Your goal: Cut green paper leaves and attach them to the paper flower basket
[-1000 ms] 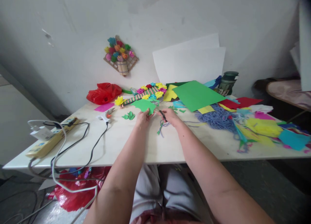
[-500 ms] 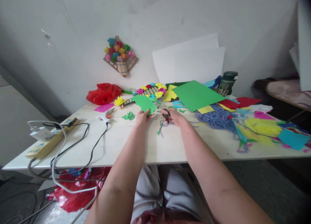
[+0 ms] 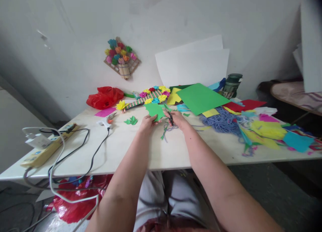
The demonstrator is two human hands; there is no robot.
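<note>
My left hand (image 3: 150, 121) pinches a piece of green paper (image 3: 155, 111) whose edge is cut jagged. In my right hand (image 3: 177, 119) is a pair of scissors with black handles (image 3: 170, 118), the blades pointing at the paper's right side; whether they touch it I cannot tell. Several small green paper leaves (image 3: 131, 120) lie to the left of my left hand. Below my right hand is a bit of blue-grey yarn with green scraps (image 3: 163, 131). Behind the hands rests a woven strip trimmed with paper flowers (image 3: 143, 99).
A glue gun (image 3: 105, 121) and a power strip (image 3: 46, 148) with cables lie at left. A red plastic bag (image 3: 105, 97) sits at the back. To the right are a large green sheet (image 3: 201, 97), tangled yarn (image 3: 222, 121), coloured paper (image 3: 271, 129) and a dark green jar (image 3: 232, 85).
The green paper has turned and shifted in my left hand, now closer to my right hand. The scissors have turned slightly. The whole view has drifted a little.
</note>
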